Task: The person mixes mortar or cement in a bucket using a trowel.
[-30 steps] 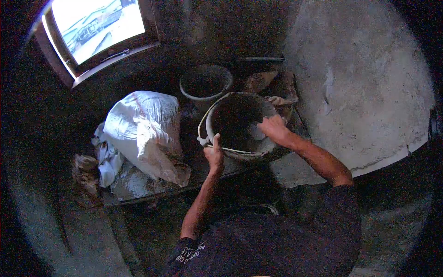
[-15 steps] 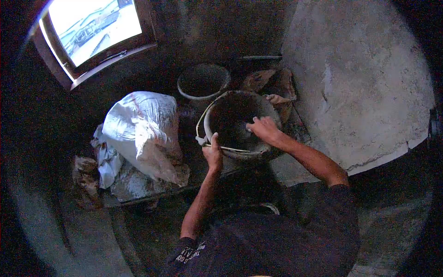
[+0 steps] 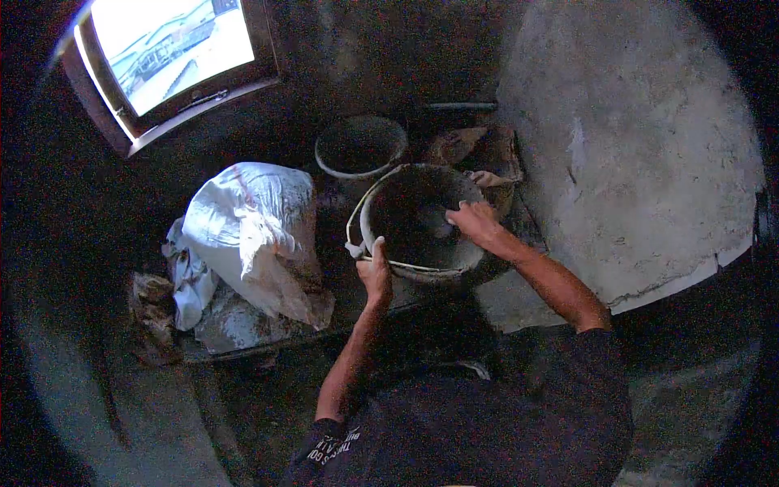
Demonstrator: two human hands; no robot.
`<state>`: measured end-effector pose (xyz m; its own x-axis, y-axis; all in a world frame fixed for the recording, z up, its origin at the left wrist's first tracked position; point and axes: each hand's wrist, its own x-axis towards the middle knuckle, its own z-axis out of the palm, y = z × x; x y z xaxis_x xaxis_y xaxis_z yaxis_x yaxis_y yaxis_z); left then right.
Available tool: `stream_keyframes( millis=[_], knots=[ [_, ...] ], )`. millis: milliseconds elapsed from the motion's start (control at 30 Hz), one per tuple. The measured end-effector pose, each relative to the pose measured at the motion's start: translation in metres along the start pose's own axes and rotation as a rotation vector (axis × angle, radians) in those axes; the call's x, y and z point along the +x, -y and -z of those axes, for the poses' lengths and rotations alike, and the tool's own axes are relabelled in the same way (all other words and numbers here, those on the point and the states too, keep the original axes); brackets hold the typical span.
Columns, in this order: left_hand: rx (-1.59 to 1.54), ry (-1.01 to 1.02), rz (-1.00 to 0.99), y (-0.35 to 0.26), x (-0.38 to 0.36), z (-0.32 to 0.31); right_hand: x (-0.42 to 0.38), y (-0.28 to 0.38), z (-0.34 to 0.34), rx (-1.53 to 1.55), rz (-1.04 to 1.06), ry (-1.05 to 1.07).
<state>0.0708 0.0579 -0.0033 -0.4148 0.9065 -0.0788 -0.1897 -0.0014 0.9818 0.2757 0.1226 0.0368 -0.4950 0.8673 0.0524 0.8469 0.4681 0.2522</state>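
A large round bucket (image 3: 462, 188) with a grey-smeared inner wall stands in front of me, its mouth facing up toward me. Its thin, light bail handle (image 3: 350, 225) hangs down around the left side of the rim. My left hand (image 3: 376, 273) grips the near-left rim, thumb over the edge. Over the right part of the opening is my right hand (image 3: 477, 221), its fingers curled together. Whatever it may hold is too dark to make out. Deep shadow hides most of the bucket's contents.
A second bucket (image 3: 341, 172) stands behind. To the left a bulky white sack (image 3: 247, 215) rests on a low ledge beside crumpled bags (image 3: 188, 284). Torn brown paper bags (image 3: 499, 183) lie behind right. A pale rough slab (image 3: 633, 162) rises at right, a window (image 3: 174, 49) upper left.
My right hand has shifted slightly right and up within the bucket's opening. My left hand keeps its hold on the rim. The view has shifted slightly.
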Motion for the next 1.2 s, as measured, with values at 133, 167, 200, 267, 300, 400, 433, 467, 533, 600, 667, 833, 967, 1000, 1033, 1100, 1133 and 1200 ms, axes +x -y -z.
stream_keyframes(
  millis=[133, 167, 200, 267, 300, 400, 433, 467, 533, 600, 667, 833, 967, 1000, 1033, 1100, 1133, 1200],
  knots=[
    [-0.010, -0.028, 0.045, 0.004, 0.001, -0.001, -0.010, 0.006, 0.009, 0.043, -0.046, -0.034],
    [-0.009, -0.028, 0.046, 0.006, 0.002, -0.001, -0.012, 0.006, 0.008, 0.044, -0.046, -0.033],
    [-0.034, -0.007, 0.024, 0.007, 0.003, -0.001, -0.014, 0.006, 0.006, 0.032, -0.007, -0.098],
    [-0.055, 0.018, 0.004, 0.012, 0.003, 0.000, -0.019, 0.009, -0.003, 0.023, 0.028, -0.162],
    [-0.028, -0.009, -0.005, 0.012, 0.004, -0.001, -0.018, 0.010, -0.009, 0.022, 0.039, -0.138],
    [-0.046, 0.006, 0.020, 0.013, 0.005, 0.000, -0.011, 0.010, -0.020, 0.071, 0.022, -0.026],
    [-0.088, 0.054, 0.054, 0.013, 0.005, 0.001, -0.009, 0.011, -0.023, 0.124, -0.013, 0.061],
    [-0.087, 0.058, 0.054, 0.012, 0.004, 0.002, -0.011, 0.011, -0.021, 0.124, -0.017, 0.062],
    [-0.054, 0.077, 0.128, 0.007, 0.003, 0.002, -0.011, 0.012, -0.014, 0.207, 0.097, 0.063],
    [-0.092, 0.072, 0.074, 0.014, 0.005, 0.000, -0.007, 0.013, -0.017, 0.300, 0.111, 0.140],
    [-0.129, 0.068, 0.023, 0.013, 0.004, -0.001, -0.004, 0.010, -0.021, 0.395, 0.125, 0.217],
    [0.047, 0.030, -0.105, 0.010, 0.000, 0.002, 0.006, -0.006, -0.011, 0.285, 0.221, 0.248],
    [-0.021, 0.103, 0.147, 0.012, 0.003, 0.004, -0.002, 0.000, 0.016, 0.101, 0.077, 0.160],
    [-0.143, 0.082, 0.082, 0.016, 0.005, 0.001, -0.002, -0.002, 0.010, 0.067, 0.029, 0.089],
    [-0.265, 0.059, 0.015, 0.019, 0.007, -0.001, -0.002, -0.004, 0.006, 0.034, -0.017, 0.017],
    [-0.277, 0.078, 0.075, 0.011, 0.006, 0.000, -0.003, -0.005, 0.005, -0.029, -0.019, -0.023],
    [-0.288, 0.100, 0.141, 0.009, 0.005, 0.001, -0.005, -0.004, 0.003, -0.089, -0.023, -0.057],
    [-0.321, 0.105, 0.165, 0.012, 0.009, -0.001, -0.008, -0.003, 0.002, -0.128, -0.016, -0.045]
  ],
)
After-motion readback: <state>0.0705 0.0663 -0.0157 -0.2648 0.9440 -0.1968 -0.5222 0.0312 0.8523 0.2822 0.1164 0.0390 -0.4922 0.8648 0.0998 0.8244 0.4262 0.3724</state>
